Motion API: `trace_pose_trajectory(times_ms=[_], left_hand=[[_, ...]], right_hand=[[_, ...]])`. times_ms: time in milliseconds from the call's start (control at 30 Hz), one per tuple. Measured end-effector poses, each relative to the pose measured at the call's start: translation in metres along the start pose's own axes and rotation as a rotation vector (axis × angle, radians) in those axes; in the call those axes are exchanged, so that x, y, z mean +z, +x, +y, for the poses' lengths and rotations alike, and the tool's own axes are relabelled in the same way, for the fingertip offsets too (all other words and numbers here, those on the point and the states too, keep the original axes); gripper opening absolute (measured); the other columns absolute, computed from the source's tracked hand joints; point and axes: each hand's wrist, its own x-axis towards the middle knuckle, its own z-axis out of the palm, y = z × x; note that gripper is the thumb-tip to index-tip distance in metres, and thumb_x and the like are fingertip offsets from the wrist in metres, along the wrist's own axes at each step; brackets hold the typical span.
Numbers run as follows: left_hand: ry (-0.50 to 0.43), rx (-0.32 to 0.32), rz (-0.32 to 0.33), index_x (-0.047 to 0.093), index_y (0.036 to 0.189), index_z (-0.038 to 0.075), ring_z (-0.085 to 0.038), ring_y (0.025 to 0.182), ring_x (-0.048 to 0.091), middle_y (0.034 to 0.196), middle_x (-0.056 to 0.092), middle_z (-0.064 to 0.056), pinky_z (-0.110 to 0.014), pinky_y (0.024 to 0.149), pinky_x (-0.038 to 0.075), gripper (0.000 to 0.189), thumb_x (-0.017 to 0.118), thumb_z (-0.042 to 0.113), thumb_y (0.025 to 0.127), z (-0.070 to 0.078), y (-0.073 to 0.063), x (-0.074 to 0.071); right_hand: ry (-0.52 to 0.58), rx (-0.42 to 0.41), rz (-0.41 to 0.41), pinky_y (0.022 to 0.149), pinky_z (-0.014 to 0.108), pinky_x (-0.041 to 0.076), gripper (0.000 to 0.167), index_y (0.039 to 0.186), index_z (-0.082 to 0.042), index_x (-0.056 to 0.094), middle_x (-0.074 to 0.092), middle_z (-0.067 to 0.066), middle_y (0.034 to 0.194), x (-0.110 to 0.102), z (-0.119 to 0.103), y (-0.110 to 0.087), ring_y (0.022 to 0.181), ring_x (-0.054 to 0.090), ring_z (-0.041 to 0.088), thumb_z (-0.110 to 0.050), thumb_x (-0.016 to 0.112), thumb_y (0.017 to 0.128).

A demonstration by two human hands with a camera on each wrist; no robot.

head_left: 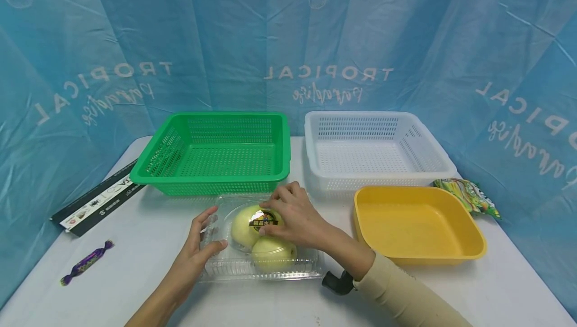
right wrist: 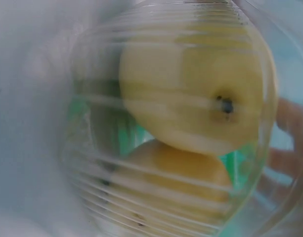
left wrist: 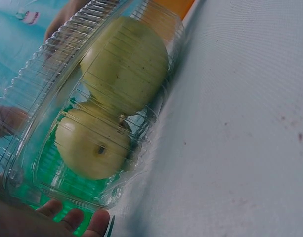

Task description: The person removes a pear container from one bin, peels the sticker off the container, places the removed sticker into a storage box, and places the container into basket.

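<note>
Head view: left fingers (head_left: 201, 222) spread beside the box (head_left: 232, 267), right fingers (head_left: 276, 205) parted on top; green basket (head_left: 212, 187) just beyond, yellow tray (head_left: 416, 227) right!

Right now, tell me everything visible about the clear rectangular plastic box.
The clear rectangular plastic box, its front wall ridged, sits on the white tabletop before the perforated green plastic basket. Two round yellow-green fruits show inside, beneath a dark label. The left hand touches its left side; the right hand, its top.

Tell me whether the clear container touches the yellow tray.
Apart. The head view shows a strip of white tabletop between the clear container and the yellow tray.
</note>
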Motion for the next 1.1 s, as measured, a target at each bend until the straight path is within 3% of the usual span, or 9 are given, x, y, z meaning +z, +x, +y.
trace_pose_trajectory(times_ms=[633, 1100], left_hand=[[-0.013, 0.013, 0.001, 0.010, 0.148, 0.038, -0.041, 0.144, -0.003, 0.158, 0.001, -0.008, -0.073, 0.104, 0.013, 0.073, 0.055, 0.024, 0.092, 0.0000, -0.0014, 0.0011], [0.002, 0.005, 0.007, 0.010, 0.148, 0.040, -0.041, 0.145, -0.003, 0.159, 0.001, -0.008, -0.074, 0.104, 0.012, 0.073, 0.055, 0.024, 0.092, -0.0015, -0.0010, 0.0013]], right_hand=[[0.020, -0.009, 0.025, 0.090, 0.034, 0.035, 0.041, 0.102, -0.021, 0.064, 0.058, -0.005, 0.100, 0.0025, -0.0010, -0.0007, 0.101, 0.042, 0.017, -0.047, 0.076, 0.073], [0.043, -0.026, 0.031, 0.086, 0.030, 0.035, 0.044, 0.105, -0.019, 0.060, 0.060, -0.006, 0.090, 0.0036, -0.0008, -0.0014, 0.094, 0.042, 0.013, -0.045, 0.077, 0.073]])
